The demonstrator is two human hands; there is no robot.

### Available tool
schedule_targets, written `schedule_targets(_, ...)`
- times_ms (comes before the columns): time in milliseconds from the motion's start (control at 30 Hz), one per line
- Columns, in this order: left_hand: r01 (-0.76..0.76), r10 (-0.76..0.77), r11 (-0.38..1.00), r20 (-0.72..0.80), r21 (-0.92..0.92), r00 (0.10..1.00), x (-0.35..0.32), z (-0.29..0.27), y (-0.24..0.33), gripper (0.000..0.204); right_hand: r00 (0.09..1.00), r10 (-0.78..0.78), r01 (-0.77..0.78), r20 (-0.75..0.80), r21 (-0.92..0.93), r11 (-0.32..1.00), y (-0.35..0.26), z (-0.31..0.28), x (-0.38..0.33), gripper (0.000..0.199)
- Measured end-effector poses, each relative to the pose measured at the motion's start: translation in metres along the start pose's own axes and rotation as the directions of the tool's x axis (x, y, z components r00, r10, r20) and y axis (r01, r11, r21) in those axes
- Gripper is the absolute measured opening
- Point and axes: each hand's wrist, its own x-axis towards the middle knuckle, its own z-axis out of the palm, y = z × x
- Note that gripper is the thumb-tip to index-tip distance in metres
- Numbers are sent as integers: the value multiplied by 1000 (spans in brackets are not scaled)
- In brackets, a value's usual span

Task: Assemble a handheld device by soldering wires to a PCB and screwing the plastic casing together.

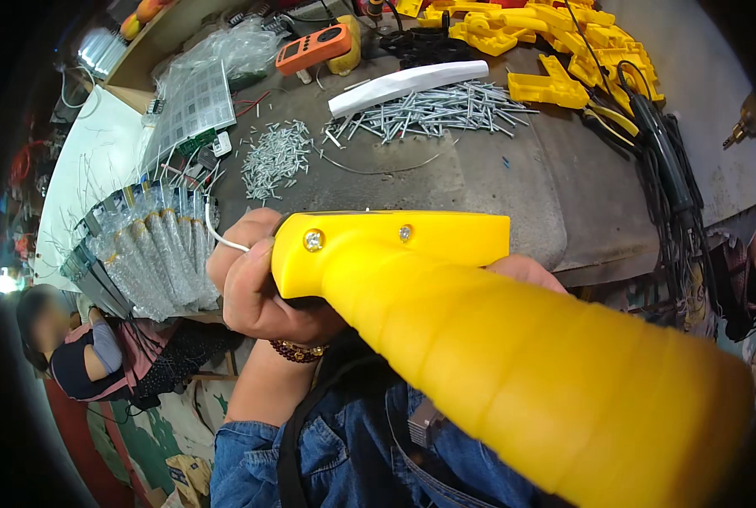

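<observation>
A big yellow plastic housing (479, 330) with a ribbed handle fills the lower right, its head end showing two screws. My left hand (255, 284) grips the head end from the left, and a thin white wire runs by its fingers. My right hand (526, 273) is mostly hidden behind the housing; only knuckles show along the upper edge, apparently holding it.
On the grey bench lie two piles of silver screws (433, 110) (274, 157), a white strip (407, 85), an orange meter (313, 48), several yellow housing parts (555, 42), black cables (661, 169), and bagged circuit boards (153, 250). Another person (73, 347) sits at lower left.
</observation>
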Motion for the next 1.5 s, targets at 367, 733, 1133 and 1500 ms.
schedule_targets(367,248,-280,959,359,133,890,39,2,30,63,909,54,-283,-414,-517,808,-17,22,17,41)
schedule_targets(733,638,-373,764,876,102,307,14,25,-23,48,602,205,-738,-772,-440,511,-51,-7,87,33)
schedule_targets(1133,788,-119,531,893,-312,434,-15,34,-65,44,627,57,-733,-777,-564,380,-61,-37,94,31)
schedule_targets(1500,859,-197,459,917,-227,347,-20,51,-52,18,754,-38,-562,-655,-675,479,-61,-49,75,20)
